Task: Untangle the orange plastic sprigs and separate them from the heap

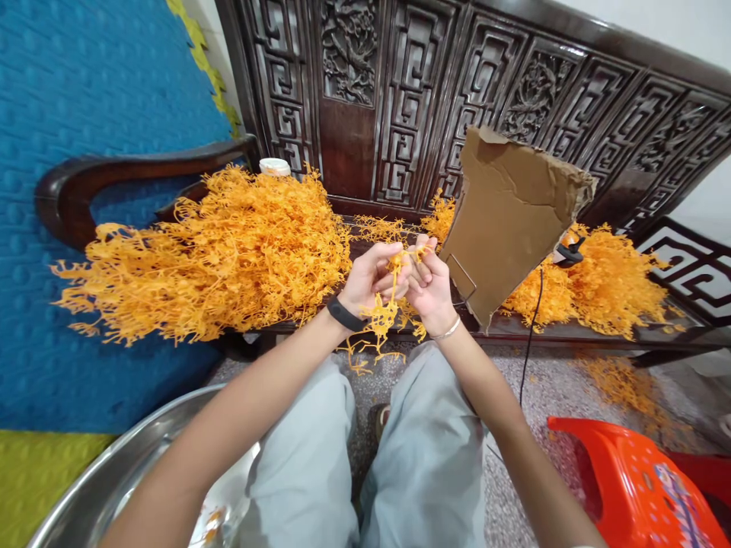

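Note:
In the middle of the head view, my left hand [374, 280] and my right hand [429, 288] meet in front of the bench. Between them is an orange, branching plastic piece [384, 318], thin and twig-like, and part of it dangles below my fingers. The fingers of my left hand are curled around its upper stem. My right fingertips pinch the same piece near its top end. A large heap of similar orange branching pieces [245, 255] lies on the bench to the left of my hands.
A dark carved wooden bench [348, 148] spans the back. On it stand a cardboard sheet [514, 205], a second orange heap [599, 281] and a white lid-like item [275, 167]. A black cable [532, 327] hangs down. A metal basin [137, 430] is lower left, a red plastic stool [640, 472] lower right.

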The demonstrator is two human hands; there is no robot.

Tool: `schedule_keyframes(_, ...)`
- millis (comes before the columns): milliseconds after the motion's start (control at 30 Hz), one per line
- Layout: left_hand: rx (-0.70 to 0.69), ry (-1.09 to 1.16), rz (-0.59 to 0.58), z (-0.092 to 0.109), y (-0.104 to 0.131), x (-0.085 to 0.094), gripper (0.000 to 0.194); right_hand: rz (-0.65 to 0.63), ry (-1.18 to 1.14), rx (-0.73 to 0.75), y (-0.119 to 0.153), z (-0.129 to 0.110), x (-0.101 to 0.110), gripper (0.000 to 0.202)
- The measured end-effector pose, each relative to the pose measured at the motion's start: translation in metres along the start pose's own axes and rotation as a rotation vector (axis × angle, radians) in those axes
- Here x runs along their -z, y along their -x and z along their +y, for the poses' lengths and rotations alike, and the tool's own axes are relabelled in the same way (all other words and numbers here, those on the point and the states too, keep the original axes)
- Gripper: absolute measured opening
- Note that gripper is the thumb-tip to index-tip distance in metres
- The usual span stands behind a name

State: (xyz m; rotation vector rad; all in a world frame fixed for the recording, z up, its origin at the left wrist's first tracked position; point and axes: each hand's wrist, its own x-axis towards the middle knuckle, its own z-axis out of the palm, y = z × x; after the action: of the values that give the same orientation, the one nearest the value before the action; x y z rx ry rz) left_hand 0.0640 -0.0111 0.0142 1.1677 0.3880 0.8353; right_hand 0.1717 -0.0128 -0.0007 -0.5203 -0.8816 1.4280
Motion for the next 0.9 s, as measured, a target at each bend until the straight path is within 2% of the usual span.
schedule_keyframes(100, 0.019, -0.022, -0.022, 0.001, 0.002, -0.004, 0.056, -0.188, -0.042, 0.083, 0.002, -0.002, 0.003, 0.03)
schedule_keyframes(167, 0.003, -0.016, -0.013, 0.002, 0.003, -0.005, 0.058, -0.248, -0.099, 0.124, 0.004, -0.004, 0.005, 0.03)
schedule_keyframes(300, -0.137, 0.062, 0.085, 0.003, 0.003, -0.005, 0.063, -0.161, -0.195, 0.203, 0.009, -0.01, 0.007, 0.032)
schedule_keyframes(433, -0.111, 0.036, 0.149, 0.002, -0.004, -0.009, 0.064, -0.155, -0.244, 0.258, 0.006, -0.012, 0.008, 0.022)
schedule_keyframes(533, -0.113, 0.057, 0.161, -0.005, -0.015, -0.012, 0.064, -0.028, -0.106, 0.266, -0.005, -0.009, 0.013, 0.018)
schedule_keyframes(633, -0.117, 0.121, 0.099, -0.017, -0.025, -0.012, 0.058, 0.129, 0.199, 0.161, -0.02, -0.004, 0.027, 0.022)
schedule_keyframes(733, -0.011, 0.079, -0.023, -0.029, -0.031, -0.01, 0.048, 0.141, 0.386, 0.059, -0.035, 0.003, 0.049, 0.023)
schedule_keyframes(800, 0.065, -0.062, -0.133, -0.034, -0.03, -0.007, 0.043, 0.123, 0.41, 0.043, -0.043, 0.007, 0.065, 0.023)
schedule_keyframes(900, 0.154, -0.359, -0.343, -0.034, -0.026, -0.006, 0.038, 0.236, 0.436, 0.025, -0.052, 0.014, 0.086, 0.017)
